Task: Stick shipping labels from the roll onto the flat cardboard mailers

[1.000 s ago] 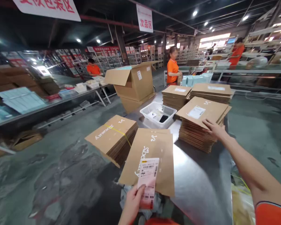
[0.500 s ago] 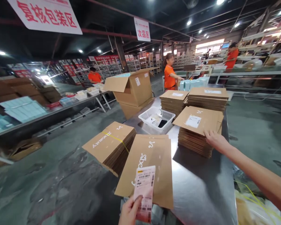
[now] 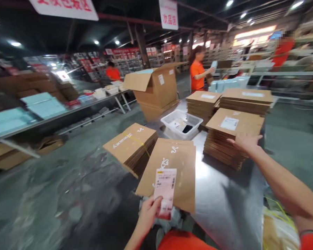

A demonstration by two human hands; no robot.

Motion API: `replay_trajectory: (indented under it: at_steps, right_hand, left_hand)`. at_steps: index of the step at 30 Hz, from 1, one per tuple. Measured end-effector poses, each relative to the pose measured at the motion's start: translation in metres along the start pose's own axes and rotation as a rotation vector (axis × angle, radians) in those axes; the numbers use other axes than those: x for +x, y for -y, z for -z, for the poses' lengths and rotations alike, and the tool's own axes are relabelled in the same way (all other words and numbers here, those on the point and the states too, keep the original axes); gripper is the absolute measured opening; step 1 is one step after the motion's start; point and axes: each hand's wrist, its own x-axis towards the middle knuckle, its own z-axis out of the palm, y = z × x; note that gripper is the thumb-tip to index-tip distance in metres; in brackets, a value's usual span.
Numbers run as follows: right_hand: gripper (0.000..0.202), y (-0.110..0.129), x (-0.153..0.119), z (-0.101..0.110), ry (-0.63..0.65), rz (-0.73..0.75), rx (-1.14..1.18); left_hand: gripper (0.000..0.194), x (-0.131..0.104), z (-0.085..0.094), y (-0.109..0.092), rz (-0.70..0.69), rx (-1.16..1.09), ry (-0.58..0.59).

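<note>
Between the thumb and fingers of my left hand (image 3: pixel 151 210) is a printed shipping label (image 3: pixel 165 191), upright over the near edge of a flat cardboard box (image 3: pixel 182 173). My right hand (image 3: pixel 246 142) lies with fingers spread on the front edge of a stack of flattened cardboard boxes (image 3: pixel 223 146). A white label (image 3: pixel 229 123) is stuck on that stack's top box. Left of the near box sits a bundle of flattened boxes (image 3: pixel 131 142) tied with a yellow strap.
A white plastic basket (image 3: pixel 181 123) with a dark flat item stands on the metal table (image 3: pixel 214 198). Behind are more box stacks (image 3: pixel 245 99) and a large open carton (image 3: pixel 153 88). A person in orange (image 3: pixel 197 73) stands beyond the table.
The view has shifted, so things sit higher and further right. My right hand has spread flatter over the stack's edge. My left hand still holds the label.
</note>
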Motion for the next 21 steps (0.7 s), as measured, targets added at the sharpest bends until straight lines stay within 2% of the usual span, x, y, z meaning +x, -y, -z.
replay_trajectory:
  at_steps: [2,3,5,7,8,10,14,18,21]
  right_hand:
    - [0.065,0.063,-0.019,0.011,0.053,0.262,0.321]
    - [0.061,0.097,-0.033,0.018,0.151,0.437,0.541]
    - [0.058,0.159,-0.069,0.032,0.477,0.69,0.888]
    - [0.054,0.203,-0.102,0.044,0.687,0.74,1.005]
    - [0.047,0.217,-0.115,0.048,0.734,0.723,1.005]
    - [0.036,0.232,-0.132,0.051,0.743,0.657,0.974]
    - [0.032,0.235,-0.141,0.039,0.729,0.603,0.962]
    - [0.03,0.234,-0.15,0.025,0.619,0.531,0.9]
    - [0.037,0.238,-0.165,0.026,0.629,0.503,0.876]
  left_hand:
    - [0.053,-0.003,0.001,-0.005,0.003,-0.058,0.047]
    - [0.051,-0.004,0.001,-0.007,-0.02,-0.073,0.067]
    - [0.046,-0.005,0.002,-0.01,-0.066,-0.093,0.094]
    - [0.047,-0.006,0.003,-0.01,-0.042,-0.107,0.091]
    - [0.049,-0.008,0.003,-0.008,0.0,-0.12,0.087]
    - [0.052,-0.011,0.006,-0.002,0.083,-0.142,0.075]
    - [0.048,-0.016,0.016,0.009,0.11,-0.117,0.042]
    - [0.032,-0.019,0.034,-0.001,0.073,-0.166,0.156]
    - [0.078,-0.022,0.047,-0.022,0.01,-0.273,0.173]
